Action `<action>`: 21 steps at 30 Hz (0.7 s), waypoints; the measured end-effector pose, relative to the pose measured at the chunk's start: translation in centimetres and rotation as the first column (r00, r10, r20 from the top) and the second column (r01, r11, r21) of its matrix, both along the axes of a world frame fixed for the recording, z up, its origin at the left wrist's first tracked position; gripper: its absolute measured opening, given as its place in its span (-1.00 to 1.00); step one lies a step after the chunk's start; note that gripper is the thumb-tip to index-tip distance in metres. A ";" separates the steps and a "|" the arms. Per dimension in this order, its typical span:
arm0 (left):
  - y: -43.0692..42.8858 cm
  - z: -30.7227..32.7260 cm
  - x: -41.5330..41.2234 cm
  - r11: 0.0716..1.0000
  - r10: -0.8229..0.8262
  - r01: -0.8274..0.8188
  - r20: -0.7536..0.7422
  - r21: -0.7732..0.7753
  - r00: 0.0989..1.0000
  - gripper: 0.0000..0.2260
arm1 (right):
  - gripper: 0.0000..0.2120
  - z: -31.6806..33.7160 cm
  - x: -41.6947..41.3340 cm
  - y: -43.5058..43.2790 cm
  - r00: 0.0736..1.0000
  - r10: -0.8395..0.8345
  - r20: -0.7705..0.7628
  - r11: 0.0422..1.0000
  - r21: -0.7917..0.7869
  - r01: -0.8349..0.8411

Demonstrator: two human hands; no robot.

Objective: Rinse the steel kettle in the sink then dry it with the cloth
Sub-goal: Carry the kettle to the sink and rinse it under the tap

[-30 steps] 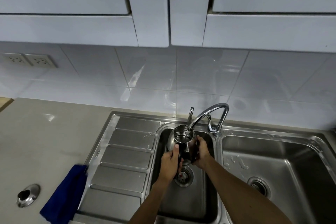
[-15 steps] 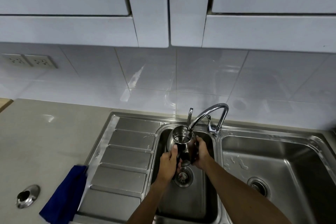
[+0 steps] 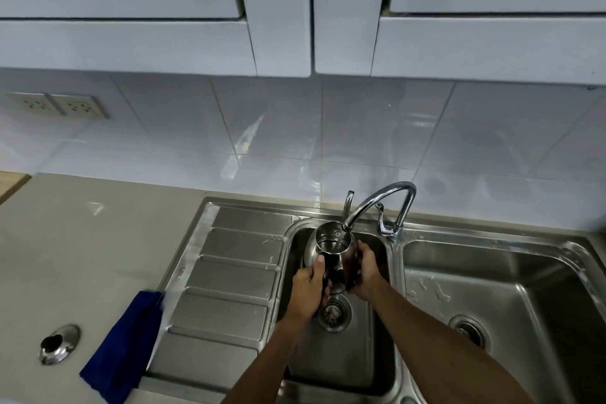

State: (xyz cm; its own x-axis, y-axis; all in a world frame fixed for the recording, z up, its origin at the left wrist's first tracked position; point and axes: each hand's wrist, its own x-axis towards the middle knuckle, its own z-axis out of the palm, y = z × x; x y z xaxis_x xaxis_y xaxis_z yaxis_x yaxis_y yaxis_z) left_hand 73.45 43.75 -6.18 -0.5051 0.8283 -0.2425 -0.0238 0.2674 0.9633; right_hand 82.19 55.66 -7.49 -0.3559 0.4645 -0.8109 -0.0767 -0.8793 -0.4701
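The steel kettle [image 3: 331,241] is held upright above the left sink basin [image 3: 344,354], its open mouth right under the spout of the chrome tap [image 3: 383,197]. Water runs from the spout into the kettle. My left hand [image 3: 308,289] grips its near left side and my right hand [image 3: 365,269] grips its right side. The kettle's lower body is hidden behind my fingers. A blue cloth [image 3: 123,344] lies on the counter left of the sink, its right edge on the draining board.
A ribbed steel draining board [image 3: 229,272] sits left of the basin. A second, larger basin [image 3: 511,305] lies to the right. A round metal fitting [image 3: 59,343] is set in the grey counter at the lower left. Wall cabinets hang overhead.
Both hands and the kettle have stayed under the tap; they have only shifted slightly.
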 end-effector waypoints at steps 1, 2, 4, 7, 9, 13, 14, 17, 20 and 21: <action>0.0 0.1 0.0 1.000 -0.002 0.002 0.001 -0.004 1.000 -0.49 | -0.40 0.0 0.0 0.0 1.000 0.004 -0.010 1.000 0.006 -0.004; -0.1 0.1 0.1 1.000 -0.003 0.003 0.005 -0.011 1.000 -0.49 | -0.41 0.0 0.1 -0.1 1.000 0.004 -0.010 1.000 0.012 -0.004; -0.1 0.3 0.1 1.000 -0.002 0.002 0.013 -0.019 1.000 -0.50 | -0.41 0.0 0.1 -0.1 1.000 0.010 -0.008 1.000 0.005 -0.010; 0.0 0.5 0.2 1.000 -0.002 0.002 0.022 -0.026 1.000 -0.51 | -0.43 0.2 0.1 -0.1 1.000 0.000 -0.025 1.000 0.002 0.000; -0.1 0.6 0.2 1.000 -0.001 0.002 0.028 -0.031 1.000 -0.52 | -0.44 0.1 0.1 -0.2 0.999 0.003 -0.036 1.000 0.000 -0.003; 0.1 0.7 0.3 1.000 -0.005 0.005 0.025 -0.023 1.000 -0.51 | -0.43 0.1 0.1 0.0 0.999 -0.010 -0.051 1.000 -0.008 0.009; 0.1 0.7 0.3 1.000 -0.004 0.004 0.025 -0.021 1.000 -0.51 | -0.43 0.3 0.1 0.0 0.999 -0.014 -0.051 1.000 -0.011 0.014; 0.2 0.7 0.4 1.000 -0.004 0.004 0.021 -0.020 1.000 -0.50 | -0.44 0.2 0.1 0.1 0.999 -0.013 -0.040 0.999 -0.030 0.012; 0.1 0.7 0.4 1.000 -0.003 0.003 0.014 -0.021 1.000 -0.49 | -0.45 0.5 0.0 0.1 1.000 -0.020 -0.003 1.000 -0.024 0.020; 0.1 0.7 0.4 1.000 -0.002 0.002 0.013 -0.021 1.000 -0.49 | -0.46 0.2 0.0 0.2 1.000 -0.002 0.004 1.000 -0.025 0.002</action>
